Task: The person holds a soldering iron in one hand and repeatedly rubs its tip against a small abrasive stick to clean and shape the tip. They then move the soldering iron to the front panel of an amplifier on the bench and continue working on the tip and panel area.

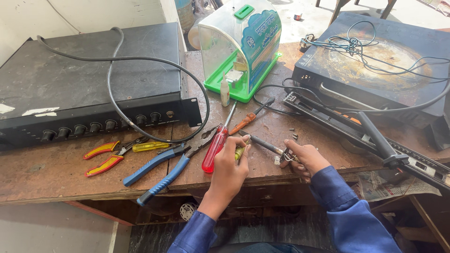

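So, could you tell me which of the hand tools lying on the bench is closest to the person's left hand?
The red-handled screwdriver: it lies right beside the left hand, nearer than the blue-handled pliers and the red-and-yellow cutters farther left.

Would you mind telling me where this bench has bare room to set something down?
Free: the front-left wood below the red-handled cutters, and the patch between the orange screwdriver and loose screws. Crowded: around both hands, left hand, right hand, and the blue pliers.
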A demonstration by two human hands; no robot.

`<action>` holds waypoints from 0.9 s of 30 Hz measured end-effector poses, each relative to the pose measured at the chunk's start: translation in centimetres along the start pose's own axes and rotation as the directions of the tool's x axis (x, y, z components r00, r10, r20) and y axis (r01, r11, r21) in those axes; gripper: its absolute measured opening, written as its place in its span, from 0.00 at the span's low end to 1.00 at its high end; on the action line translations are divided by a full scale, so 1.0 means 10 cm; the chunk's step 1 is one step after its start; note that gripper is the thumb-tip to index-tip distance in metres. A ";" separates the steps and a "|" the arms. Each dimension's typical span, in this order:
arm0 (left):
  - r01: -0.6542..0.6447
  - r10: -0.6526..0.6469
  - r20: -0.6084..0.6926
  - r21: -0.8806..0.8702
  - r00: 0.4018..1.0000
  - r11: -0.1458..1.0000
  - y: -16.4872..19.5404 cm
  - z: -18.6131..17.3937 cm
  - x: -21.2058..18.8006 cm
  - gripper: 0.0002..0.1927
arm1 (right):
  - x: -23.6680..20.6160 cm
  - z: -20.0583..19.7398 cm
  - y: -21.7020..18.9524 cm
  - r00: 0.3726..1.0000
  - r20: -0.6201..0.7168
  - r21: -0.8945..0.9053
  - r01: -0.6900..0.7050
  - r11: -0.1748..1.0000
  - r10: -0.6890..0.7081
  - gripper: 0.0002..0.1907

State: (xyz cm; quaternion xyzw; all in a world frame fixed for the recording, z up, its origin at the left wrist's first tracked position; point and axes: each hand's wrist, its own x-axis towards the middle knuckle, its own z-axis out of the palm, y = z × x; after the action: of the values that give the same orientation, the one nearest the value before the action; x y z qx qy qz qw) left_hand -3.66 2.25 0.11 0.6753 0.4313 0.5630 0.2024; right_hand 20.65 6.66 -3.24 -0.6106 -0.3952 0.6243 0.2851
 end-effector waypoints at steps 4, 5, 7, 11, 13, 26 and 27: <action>0.014 -0.014 -0.006 0.003 1.000 1.000 -0.01 0.04 0.00 0.10 | -0.02 0.00 -0.01 1.000 -0.007 -0.003 -0.012 1.000 0.012 0.38; 0.003 -0.003 0.018 0.002 1.000 1.000 -0.02 0.04 0.00 0.11 | -0.02 0.00 -0.01 1.000 -0.012 -0.006 -0.007 1.000 0.007 0.38; 0.012 -0.011 -0.024 0.014 1.000 1.000 -0.02 0.06 -0.01 0.10 | -0.02 0.01 -0.03 1.000 -0.016 -0.017 -0.013 1.000 0.013 0.37; -0.029 0.029 -0.077 0.004 0.997 1.000 -0.02 0.09 -0.05 0.09 | -0.05 0.03 -0.03 1.000 -0.029 -0.009 -0.007 1.000 0.007 0.37; -0.046 0.048 -0.080 0.020 0.996 0.999 -0.01 0.09 -0.09 0.09 | -0.06 0.03 -0.03 0.999 -0.033 -0.006 0.002 1.000 -0.002 0.37; -0.051 0.057 -0.080 0.074 0.995 0.996 -0.04 0.05 -0.16 0.09 | -0.11 0.06 -0.07 0.996 -0.088 -0.017 -0.029 0.999 0.027 0.35; -0.022 0.027 -0.097 0.052 0.995 0.998 -0.05 0.06 -0.15 0.09 | -0.10 0.07 -0.07 0.996 -0.086 -0.012 -0.032 0.999 0.031 0.35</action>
State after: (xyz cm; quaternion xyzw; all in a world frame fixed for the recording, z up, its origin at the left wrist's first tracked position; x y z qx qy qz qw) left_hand -3.29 1.42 -1.29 0.6573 0.4464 0.5866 0.1568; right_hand 19.99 6.10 -2.10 -0.6449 -0.3771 0.5991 0.2879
